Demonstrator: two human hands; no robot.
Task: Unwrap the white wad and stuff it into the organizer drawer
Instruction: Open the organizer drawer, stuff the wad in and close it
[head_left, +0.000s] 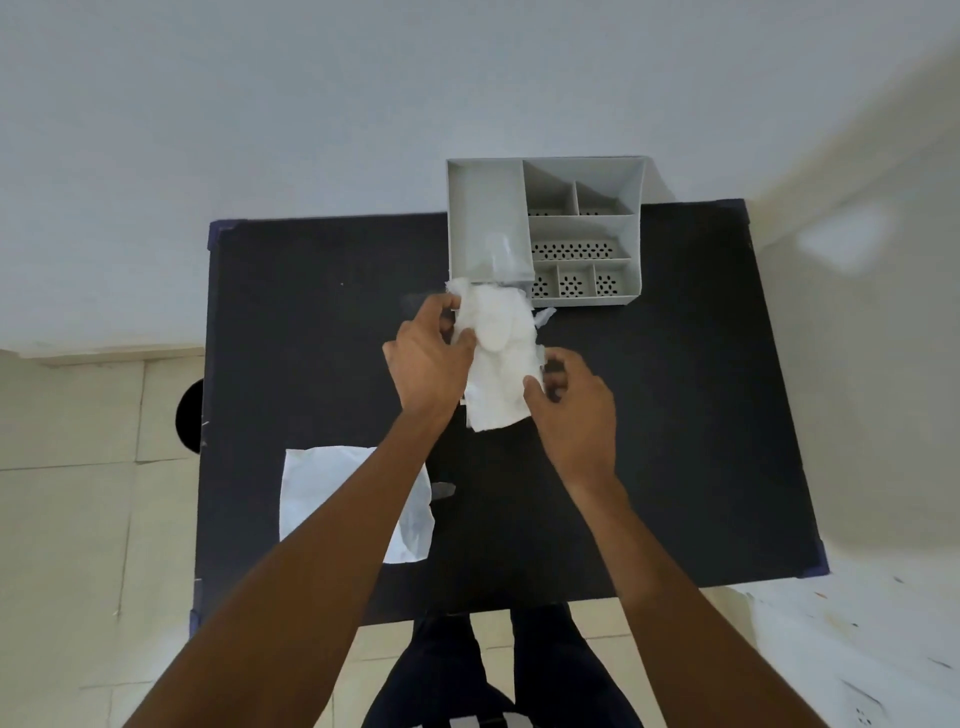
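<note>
A crumpled white wad (496, 358) with bits of clear plastic wrap at its edges is held above the black table, just in front of the grey organizer (582, 234). My left hand (428, 358) grips the wad's left edge. My right hand (574, 400) pinches its lower right edge. The organizer's tall left compartment (485, 218) sits right behind the wad and holds some clear plastic near its front.
A flat white sheet (322, 488) lies on the black table (675, 415) at the front left, partly under my left forearm. The organizer stands at the table's back edge against a white wall. Tiled floor surrounds the table.
</note>
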